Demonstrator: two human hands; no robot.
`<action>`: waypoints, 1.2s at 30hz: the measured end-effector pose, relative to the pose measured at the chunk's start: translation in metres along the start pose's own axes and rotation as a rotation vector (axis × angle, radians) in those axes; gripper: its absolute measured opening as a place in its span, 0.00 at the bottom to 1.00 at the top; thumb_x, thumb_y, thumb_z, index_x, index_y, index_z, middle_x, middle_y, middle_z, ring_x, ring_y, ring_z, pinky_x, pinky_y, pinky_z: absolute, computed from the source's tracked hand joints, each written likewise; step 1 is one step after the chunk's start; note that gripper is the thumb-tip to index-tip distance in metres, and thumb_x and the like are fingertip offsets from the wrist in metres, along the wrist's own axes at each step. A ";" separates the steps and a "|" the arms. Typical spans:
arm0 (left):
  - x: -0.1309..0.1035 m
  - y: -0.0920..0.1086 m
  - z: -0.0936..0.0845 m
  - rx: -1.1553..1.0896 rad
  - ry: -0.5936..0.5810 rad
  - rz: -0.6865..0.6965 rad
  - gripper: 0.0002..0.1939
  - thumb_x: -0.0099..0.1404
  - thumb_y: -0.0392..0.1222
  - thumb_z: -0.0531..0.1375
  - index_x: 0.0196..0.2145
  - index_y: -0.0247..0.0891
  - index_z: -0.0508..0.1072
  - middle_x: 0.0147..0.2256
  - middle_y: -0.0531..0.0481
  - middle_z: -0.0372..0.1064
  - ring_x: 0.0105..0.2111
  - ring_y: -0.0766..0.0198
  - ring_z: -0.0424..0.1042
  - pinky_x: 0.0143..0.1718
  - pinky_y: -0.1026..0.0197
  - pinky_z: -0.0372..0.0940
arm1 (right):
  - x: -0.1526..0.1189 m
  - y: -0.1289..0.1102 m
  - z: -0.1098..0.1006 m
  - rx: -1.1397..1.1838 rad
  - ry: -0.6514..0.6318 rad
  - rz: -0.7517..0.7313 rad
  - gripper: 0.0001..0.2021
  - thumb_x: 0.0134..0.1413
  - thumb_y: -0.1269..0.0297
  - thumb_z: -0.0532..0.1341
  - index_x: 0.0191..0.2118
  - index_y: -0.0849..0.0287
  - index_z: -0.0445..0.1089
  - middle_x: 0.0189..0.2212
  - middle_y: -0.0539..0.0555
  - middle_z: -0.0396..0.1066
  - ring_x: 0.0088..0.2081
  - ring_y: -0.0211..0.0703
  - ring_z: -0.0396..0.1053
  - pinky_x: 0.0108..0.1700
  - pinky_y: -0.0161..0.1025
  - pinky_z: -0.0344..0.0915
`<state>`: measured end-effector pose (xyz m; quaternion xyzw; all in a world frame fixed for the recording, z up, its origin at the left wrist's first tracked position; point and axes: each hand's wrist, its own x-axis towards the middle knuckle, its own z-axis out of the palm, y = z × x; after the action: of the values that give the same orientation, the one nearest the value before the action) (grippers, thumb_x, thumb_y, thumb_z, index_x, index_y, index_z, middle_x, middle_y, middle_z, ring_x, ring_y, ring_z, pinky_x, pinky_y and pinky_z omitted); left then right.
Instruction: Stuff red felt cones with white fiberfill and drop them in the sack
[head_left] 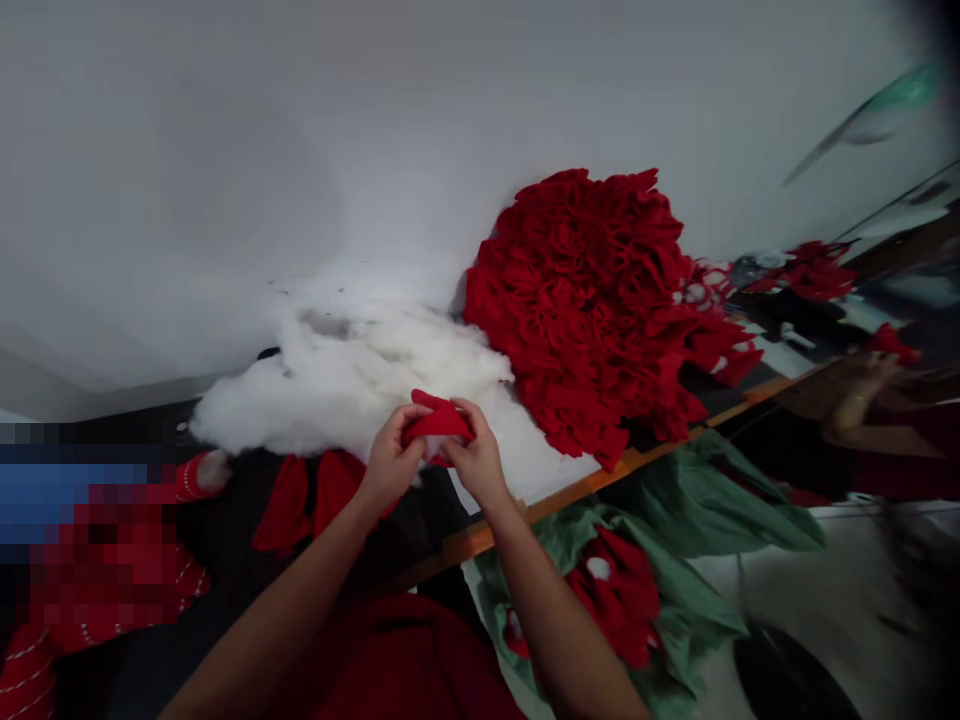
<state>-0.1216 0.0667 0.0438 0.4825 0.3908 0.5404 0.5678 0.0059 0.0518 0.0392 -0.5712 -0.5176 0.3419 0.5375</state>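
Note:
A small red fabric piece (pixel 437 421) is held between both hands over the table. My left hand (pixel 393 456) grips its left side and my right hand (pixel 478 458) its right side, fingers curled behind and thumbs in front. Between the thumbs something whitish shows at the lower edge of the fabric; I cannot tell whether it is stuffing or lining. Just beyond the hands lies a heap of white fluffy stuffing (pixel 322 392). More red fabric pieces (pixel 282 506) rest on the dark tabletop by my left forearm.
A tall pile of red fabric pieces (pixel 585 300) stands against the wall, beside a white sheet (pixel 529 450). Below the table's wooden edge (pixel 577 497) hangs a green bag (pixel 697 490) with red pieces. At far right, a co-worker's hand (pixel 868 378) holds something red. Red striped items lie left.

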 end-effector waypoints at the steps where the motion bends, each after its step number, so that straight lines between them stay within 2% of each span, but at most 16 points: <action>1: 0.001 0.000 0.001 -0.016 0.004 0.011 0.17 0.46 0.28 0.54 0.36 0.39 0.67 0.37 0.51 0.67 0.39 0.64 0.67 0.40 0.62 0.61 | 0.000 0.002 0.001 0.033 0.009 0.041 0.21 0.36 0.72 0.54 0.42 0.58 0.61 0.36 0.52 0.66 0.36 0.41 0.65 0.39 0.39 0.64; 4: 0.002 -0.003 0.003 -0.041 0.036 -0.005 0.17 0.45 0.30 0.57 0.36 0.39 0.65 0.36 0.51 0.66 0.39 0.64 0.66 0.39 0.63 0.62 | -0.002 0.004 0.002 0.100 0.084 0.084 0.16 0.35 0.72 0.54 0.36 0.59 0.64 0.32 0.50 0.67 0.34 0.40 0.65 0.38 0.38 0.63; 9: 0.003 -0.013 0.010 0.054 0.048 -0.135 0.13 0.44 0.30 0.55 0.31 0.37 0.64 0.27 0.56 0.64 0.26 0.69 0.64 0.28 0.66 0.60 | -0.005 0.003 0.008 0.134 0.101 0.155 0.10 0.33 0.71 0.55 0.30 0.58 0.60 0.23 0.45 0.63 0.25 0.35 0.60 0.27 0.32 0.59; 11: 0.002 -0.017 0.014 0.184 0.071 -0.076 0.10 0.44 0.31 0.55 0.28 0.37 0.64 0.24 0.57 0.62 0.24 0.69 0.62 0.26 0.66 0.58 | 0.001 0.006 0.008 0.016 0.147 0.126 0.07 0.34 0.71 0.56 0.25 0.57 0.57 0.19 0.42 0.58 0.22 0.33 0.56 0.24 0.31 0.54; 15: 0.002 -0.024 0.015 0.568 0.124 0.168 0.07 0.45 0.29 0.54 0.23 0.38 0.62 0.22 0.56 0.59 0.24 0.68 0.59 0.27 0.65 0.56 | 0.022 0.019 0.001 -0.247 0.295 0.039 0.04 0.35 0.72 0.50 0.20 0.57 0.52 0.16 0.42 0.51 0.22 0.33 0.49 0.23 0.31 0.46; 18: 0.006 -0.022 0.010 0.641 0.101 0.245 0.09 0.44 0.26 0.52 0.24 0.38 0.61 0.25 0.55 0.59 0.27 0.67 0.60 0.28 0.65 0.56 | 0.027 0.028 -0.003 -0.247 0.284 -0.013 0.05 0.35 0.73 0.48 0.21 0.57 0.52 0.18 0.43 0.51 0.23 0.34 0.50 0.25 0.32 0.47; 21: 0.011 -0.017 0.008 0.474 0.057 0.144 0.13 0.46 0.29 0.54 0.31 0.39 0.61 0.31 0.53 0.60 0.30 0.67 0.62 0.28 0.65 0.57 | 0.019 0.029 0.001 -0.177 0.247 -0.072 0.07 0.33 0.74 0.51 0.24 0.57 0.53 0.21 0.44 0.55 0.24 0.34 0.52 0.27 0.32 0.50; 24: 0.012 -0.014 0.008 0.354 0.032 0.053 0.12 0.46 0.31 0.55 0.31 0.39 0.60 0.28 0.55 0.60 0.26 0.69 0.61 0.25 0.67 0.56 | 0.006 0.023 0.009 -0.110 0.191 -0.143 0.09 0.34 0.74 0.54 0.26 0.57 0.54 0.26 0.46 0.57 0.28 0.36 0.56 0.30 0.33 0.54; 27: 0.009 -0.017 0.009 0.524 0.119 0.128 0.09 0.46 0.30 0.55 0.25 0.39 0.58 0.22 0.58 0.56 0.23 0.69 0.56 0.25 0.66 0.53 | -0.002 0.017 0.015 -0.029 0.088 -0.163 0.15 0.33 0.73 0.56 0.34 0.57 0.58 0.32 0.49 0.61 0.32 0.38 0.60 0.33 0.34 0.58; 30: 0.007 -0.024 0.008 0.655 0.201 0.220 0.08 0.48 0.30 0.54 0.25 0.39 0.59 0.24 0.56 0.56 0.26 0.67 0.57 0.29 0.63 0.53 | -0.003 0.016 0.014 -0.065 -0.013 -0.114 0.16 0.35 0.74 0.54 0.37 0.58 0.61 0.32 0.50 0.64 0.32 0.39 0.62 0.34 0.35 0.59; 31: 0.007 -0.025 0.007 0.665 0.216 0.233 0.08 0.48 0.29 0.53 0.26 0.39 0.59 0.25 0.55 0.57 0.27 0.66 0.58 0.30 0.63 0.54 | -0.002 0.017 0.013 -0.105 -0.004 -0.101 0.14 0.35 0.75 0.54 0.34 0.58 0.62 0.31 0.50 0.65 0.32 0.39 0.62 0.35 0.35 0.59; 33: 0.009 -0.027 0.006 0.654 0.227 0.243 0.10 0.47 0.27 0.52 0.26 0.40 0.59 0.26 0.54 0.57 0.29 0.65 0.58 0.32 0.62 0.54 | 0.002 0.020 0.008 -0.164 0.092 -0.075 0.12 0.34 0.76 0.52 0.31 0.58 0.62 0.28 0.49 0.65 0.32 0.40 0.62 0.35 0.36 0.59; 36: 0.010 -0.024 0.004 0.580 0.097 0.214 0.13 0.45 0.25 0.52 0.28 0.39 0.62 0.30 0.52 0.58 0.32 0.65 0.60 0.33 0.63 0.56 | 0.008 0.026 0.001 -0.164 0.226 -0.038 0.14 0.32 0.76 0.51 0.32 0.59 0.61 0.28 0.49 0.64 0.31 0.40 0.62 0.34 0.36 0.59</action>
<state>-0.1107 0.0769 0.0223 0.6363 0.5025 0.4854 0.3271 0.0126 0.0631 0.0156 -0.6383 -0.4907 0.2218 0.5501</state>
